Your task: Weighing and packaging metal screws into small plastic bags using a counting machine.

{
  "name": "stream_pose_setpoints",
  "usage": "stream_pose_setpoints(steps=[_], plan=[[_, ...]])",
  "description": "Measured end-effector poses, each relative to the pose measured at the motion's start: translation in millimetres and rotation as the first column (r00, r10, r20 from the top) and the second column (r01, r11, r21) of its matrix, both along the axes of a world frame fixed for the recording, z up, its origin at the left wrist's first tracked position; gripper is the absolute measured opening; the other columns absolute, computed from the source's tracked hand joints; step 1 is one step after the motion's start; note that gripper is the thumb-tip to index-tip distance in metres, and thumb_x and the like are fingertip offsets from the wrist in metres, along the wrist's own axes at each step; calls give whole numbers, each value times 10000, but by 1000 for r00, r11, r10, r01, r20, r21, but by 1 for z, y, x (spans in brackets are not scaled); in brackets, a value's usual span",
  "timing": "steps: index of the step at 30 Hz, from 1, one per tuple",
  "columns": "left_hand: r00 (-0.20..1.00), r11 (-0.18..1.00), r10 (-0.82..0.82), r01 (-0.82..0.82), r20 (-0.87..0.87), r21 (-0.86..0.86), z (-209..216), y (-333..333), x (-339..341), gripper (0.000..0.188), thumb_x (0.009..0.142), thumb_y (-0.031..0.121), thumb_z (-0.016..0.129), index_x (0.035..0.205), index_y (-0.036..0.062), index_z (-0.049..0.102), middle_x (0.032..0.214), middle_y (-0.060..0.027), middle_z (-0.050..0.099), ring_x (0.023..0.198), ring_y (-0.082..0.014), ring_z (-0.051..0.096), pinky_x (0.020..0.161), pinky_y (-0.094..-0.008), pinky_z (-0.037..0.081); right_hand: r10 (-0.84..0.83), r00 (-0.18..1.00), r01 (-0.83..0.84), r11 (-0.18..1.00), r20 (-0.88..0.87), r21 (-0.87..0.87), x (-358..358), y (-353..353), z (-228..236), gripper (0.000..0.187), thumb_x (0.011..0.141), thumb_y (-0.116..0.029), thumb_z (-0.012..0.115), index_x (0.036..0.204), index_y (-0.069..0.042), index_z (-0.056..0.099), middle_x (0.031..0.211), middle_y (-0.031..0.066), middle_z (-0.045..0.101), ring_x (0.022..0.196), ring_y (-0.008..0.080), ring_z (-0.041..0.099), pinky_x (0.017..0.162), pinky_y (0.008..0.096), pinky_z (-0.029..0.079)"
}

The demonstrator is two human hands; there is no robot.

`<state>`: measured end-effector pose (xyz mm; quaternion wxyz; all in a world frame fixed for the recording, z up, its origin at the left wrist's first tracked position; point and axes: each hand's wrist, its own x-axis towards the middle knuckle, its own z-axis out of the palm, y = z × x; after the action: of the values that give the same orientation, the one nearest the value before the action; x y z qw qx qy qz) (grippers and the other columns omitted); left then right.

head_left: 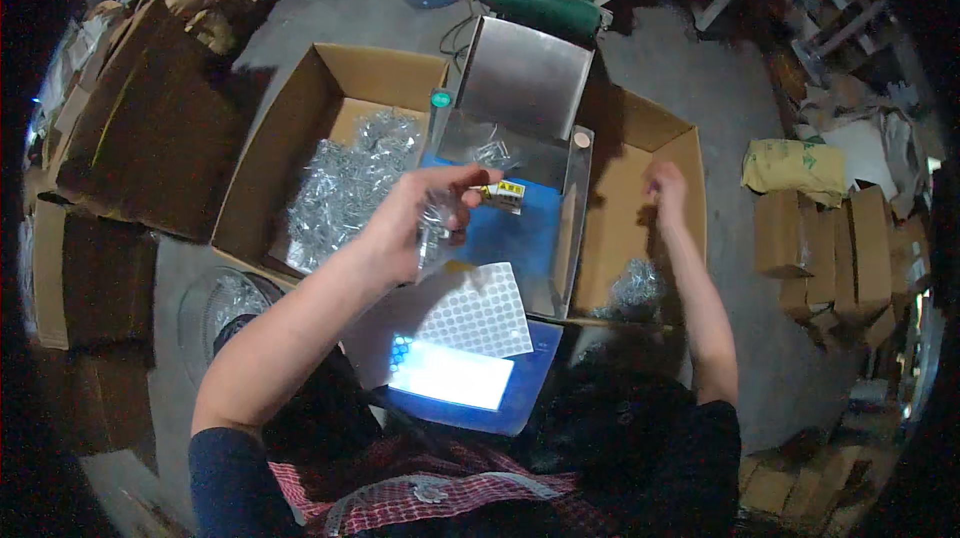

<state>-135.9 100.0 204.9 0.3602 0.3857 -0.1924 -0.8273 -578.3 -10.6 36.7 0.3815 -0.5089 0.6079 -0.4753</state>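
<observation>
Left hand [425, 223]: raised over the blue scale platform [510, 233], forearm entering from the lower left and angled up toward the centre; fingers curled around a small clear packet of metal parts [437, 228], thumb extended toward the metal pan [520, 78], grip closed on the packet. Right hand [668, 188]: arm stretched forward along the right side, hand hovering above the right cardboard box [640, 208], fingers loosely bent and pointing down; whether it pinches anything cannot be told, as the hand is dim and partly blurred. A small heap of shiny packets [635, 288] lies in the near end of that box, below the right forearm. The left cardboard box [300, 138] holds a larger pile of clear bags of metal parts [350, 183], just left of the held packet. A sheet of round white stickers [480, 313] lies on the near part of the scale, beside its lit display [450, 376]
</observation>
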Motion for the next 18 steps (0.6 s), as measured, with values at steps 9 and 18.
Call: stream_pose_setpoints(steps=[9, 18], plan=[[955, 962, 260, -244, -143, 123, 8, -17, 36, 234, 990, 252, 478, 1039, 53, 590, 790, 11, 618, 600, -75, 556, 508, -238, 429, 542, 645, -439, 840, -538, 320, 55, 29, -87, 286, 825, -162, 615, 1060, -3, 645, 909, 86, 660, 788, 248, 622, 663, 354, 484], [912, 940, 341, -338, -227, 52, 17, 11, 48, 161, 967, 203, 517, 998, 64, 591, 771, 14, 599, 605, -88, 551, 521, -248, 439, 717, 401, -560, 685, -571, 466, -164, 165, -149, 323, 841, -172, 610, 1128, -25, 630, 958, 118, 673, 849, 239, 642, 722, 373, 504]])
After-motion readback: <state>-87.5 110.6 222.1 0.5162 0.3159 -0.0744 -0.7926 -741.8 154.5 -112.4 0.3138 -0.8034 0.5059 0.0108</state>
